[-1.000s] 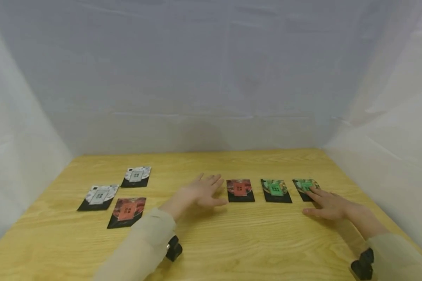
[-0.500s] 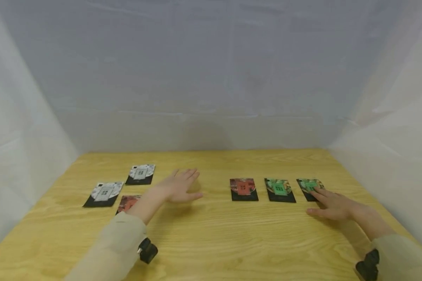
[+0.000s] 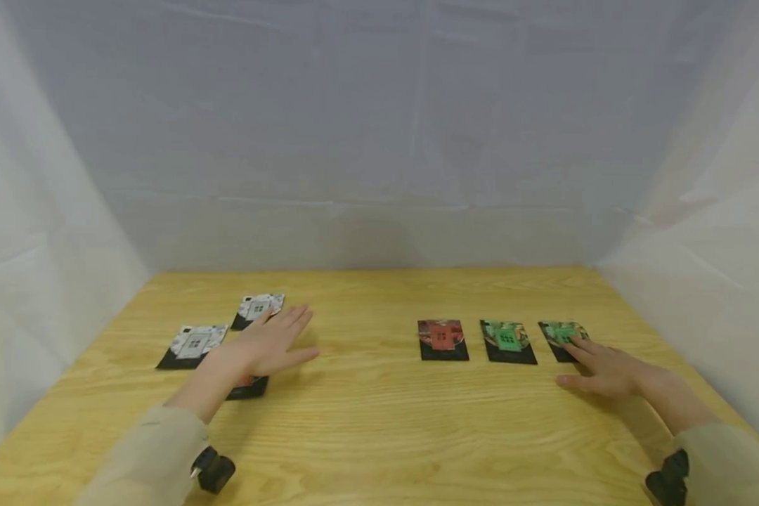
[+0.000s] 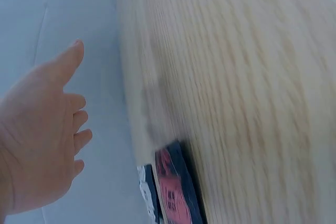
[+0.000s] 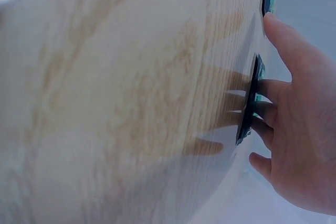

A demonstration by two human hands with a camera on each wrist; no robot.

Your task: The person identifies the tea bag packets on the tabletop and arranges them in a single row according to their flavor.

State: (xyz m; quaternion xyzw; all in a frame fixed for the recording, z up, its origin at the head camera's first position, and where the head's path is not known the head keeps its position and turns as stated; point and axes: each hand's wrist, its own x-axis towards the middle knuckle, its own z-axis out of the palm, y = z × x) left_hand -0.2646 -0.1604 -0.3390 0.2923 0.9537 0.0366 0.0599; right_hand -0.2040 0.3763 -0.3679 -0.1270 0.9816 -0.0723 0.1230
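My left hand (image 3: 259, 350) hovers over the left side of the table with its fingers straight and holds nothing. Below it lies a flat red-and-black packet (image 3: 251, 389), partly hidden by the hand. Two white-and-black packets lie close by, one to the left (image 3: 192, 346) and one farther back (image 3: 256, 309), whose lower corner the fingers cover. On the right, my right hand (image 3: 610, 369) has its extended fingertips on a green-and-black packet (image 3: 555, 330). In the right wrist view that packet (image 5: 251, 100) lies flat under the fingers, with the thumb apart from it.
Left of the right hand, another green packet (image 3: 508, 340) and a red packet (image 3: 443, 340) lie in a row on the wooden table (image 3: 379, 429). White sheeting (image 3: 367, 140) stands behind the table and along both sides.
My left hand has moved left, away from the red packet in the right-hand row, to above the left red packet. The right hand stays on the green packet; the view has shifted slightly.
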